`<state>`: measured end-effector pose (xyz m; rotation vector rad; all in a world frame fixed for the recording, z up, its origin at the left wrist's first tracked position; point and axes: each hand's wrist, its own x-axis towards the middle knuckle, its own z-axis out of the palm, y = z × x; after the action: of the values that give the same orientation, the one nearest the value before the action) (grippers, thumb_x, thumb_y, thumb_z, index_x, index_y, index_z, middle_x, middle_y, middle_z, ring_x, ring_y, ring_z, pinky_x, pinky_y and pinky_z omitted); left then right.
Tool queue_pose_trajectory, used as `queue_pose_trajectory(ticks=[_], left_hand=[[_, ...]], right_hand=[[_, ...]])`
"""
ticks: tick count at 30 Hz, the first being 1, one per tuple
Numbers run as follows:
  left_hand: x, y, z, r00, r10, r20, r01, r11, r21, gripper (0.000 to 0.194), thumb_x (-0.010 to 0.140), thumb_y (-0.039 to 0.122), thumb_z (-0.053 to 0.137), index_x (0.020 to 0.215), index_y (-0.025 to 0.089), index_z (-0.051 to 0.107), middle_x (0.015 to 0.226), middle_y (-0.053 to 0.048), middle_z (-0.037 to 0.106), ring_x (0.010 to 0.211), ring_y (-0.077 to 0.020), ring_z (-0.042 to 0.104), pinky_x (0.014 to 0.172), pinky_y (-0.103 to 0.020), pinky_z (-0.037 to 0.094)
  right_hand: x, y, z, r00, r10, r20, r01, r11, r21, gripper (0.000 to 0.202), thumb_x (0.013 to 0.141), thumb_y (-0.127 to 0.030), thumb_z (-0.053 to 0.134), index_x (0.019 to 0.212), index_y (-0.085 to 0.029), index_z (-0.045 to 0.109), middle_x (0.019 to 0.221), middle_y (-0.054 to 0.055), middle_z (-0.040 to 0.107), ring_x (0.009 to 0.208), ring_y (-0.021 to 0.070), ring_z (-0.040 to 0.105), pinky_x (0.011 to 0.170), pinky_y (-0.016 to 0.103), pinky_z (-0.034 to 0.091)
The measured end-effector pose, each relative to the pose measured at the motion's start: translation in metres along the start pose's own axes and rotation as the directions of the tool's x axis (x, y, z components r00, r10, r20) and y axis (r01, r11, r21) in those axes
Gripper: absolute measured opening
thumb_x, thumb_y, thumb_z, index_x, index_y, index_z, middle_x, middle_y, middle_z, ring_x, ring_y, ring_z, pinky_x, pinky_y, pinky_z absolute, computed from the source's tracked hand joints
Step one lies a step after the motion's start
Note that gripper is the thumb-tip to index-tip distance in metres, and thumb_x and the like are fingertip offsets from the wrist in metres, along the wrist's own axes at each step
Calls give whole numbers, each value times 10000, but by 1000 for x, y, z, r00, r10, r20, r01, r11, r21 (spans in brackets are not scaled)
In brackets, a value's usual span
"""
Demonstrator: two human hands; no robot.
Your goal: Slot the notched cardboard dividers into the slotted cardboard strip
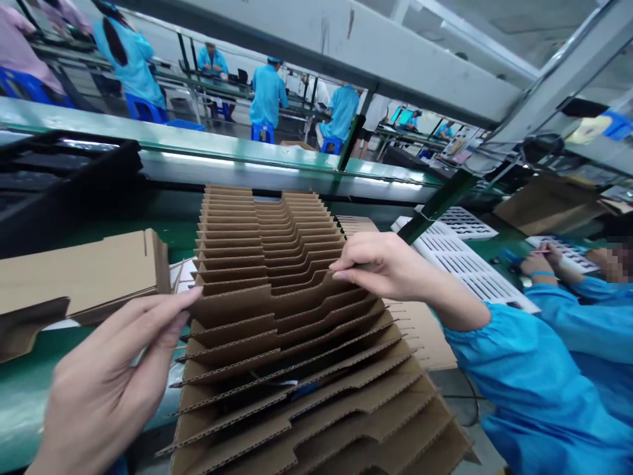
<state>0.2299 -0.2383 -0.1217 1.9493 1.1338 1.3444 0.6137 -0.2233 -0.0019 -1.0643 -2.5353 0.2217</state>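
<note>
A long row of brown cardboard dividers (235, 232) stands upright in a cardboard frame in front of me, each sheet with a stepped notch in its top edge. My left hand (113, 369) is closed at the left end of one cardboard divider (237, 305) about midway along the row, index finger and thumb at its tab. At the same sheet's right end, my right hand (383, 264) pinches the top edge between thumb and fingers. The nearer dividers are spaced wider and lean, while the farther ones stand close together. The lower parts of the sheets are hidden.
A stack of flat cardboard sheets (99, 270) lies to the left, below a black tray (64, 171). White slotted trays (459, 257) and a green post (435, 204) are at the right. A co-worker's hands (541, 264) work there. Other people sit beyond the conveyor.
</note>
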Motion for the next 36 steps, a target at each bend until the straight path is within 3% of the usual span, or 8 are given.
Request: queue_pose_trajectory(ticks=[3,9,16,18,21,23,30,36], left_hand=[[4,-4,-5,992,98,75,-112,971,213,334,1083,471,626,1373,421,784,1431,21,716,1284,-284,714,1068,-388,650],[4,-12,-14,959,146,244,-198,959,204,438,1133,518,521,1517,401,696,1686,-49,545,1450,-333,623,1169,-470,587],[-10,19,-11,975,199,96,-216,948,233,354,1127,348,579,1442,297,733,1546,-110,650,1366,-305,675,1147,-486,596],[-19,31,-10,934,304,187,-343,909,238,425,1122,426,591,1523,303,662,1539,-120,670,1429,-334,642,1178,-515,578],[-27,39,-4,792,441,423,-573,776,263,772,1050,696,601,1663,237,505,1665,-192,566,1600,-421,465,1279,-627,458],[-26,40,0,733,439,520,-637,710,298,970,978,790,636,1698,172,435,1716,-257,478,1664,-478,327,1306,-711,360],[-8,55,-4,683,282,674,-623,706,337,944,993,771,629,1639,95,502,1667,-327,497,1648,-549,297,1265,-788,353],[-10,61,-3,707,269,654,-592,730,340,852,1031,708,623,1619,96,544,1670,-314,496,1626,-545,353,1259,-783,373]], right_hand=[[-8,-4,9,999,-19,40,25,987,-157,239,1099,-335,667,1011,-179,825,944,86,729,870,195,635,798,333,505],[-13,-13,12,994,-40,101,75,926,-371,409,1154,-443,542,1160,-171,847,854,76,605,824,214,537,735,345,433],[30,-1,17,993,-114,24,115,929,-353,268,1120,-317,605,1040,-173,817,905,71,701,838,200,657,747,325,453],[55,-10,26,989,-116,89,139,929,-342,186,1085,-273,643,1044,-183,802,944,65,741,864,206,696,745,318,455],[90,-32,41,965,-45,257,137,925,-354,149,1058,-279,678,1014,-179,780,969,67,770,880,230,734,712,321,433],[105,-44,50,945,11,326,130,904,-407,161,1063,-284,670,1017,-166,770,980,80,781,867,246,747,671,327,395],[116,-47,66,943,46,331,111,891,-440,185,1083,-243,632,945,-163,725,958,76,789,821,232,757,614,324,317],[103,-34,43,996,-25,87,44,972,-229,158,1092,-252,548,962,-203,624,836,27,766,696,181,711,631,279,412]])
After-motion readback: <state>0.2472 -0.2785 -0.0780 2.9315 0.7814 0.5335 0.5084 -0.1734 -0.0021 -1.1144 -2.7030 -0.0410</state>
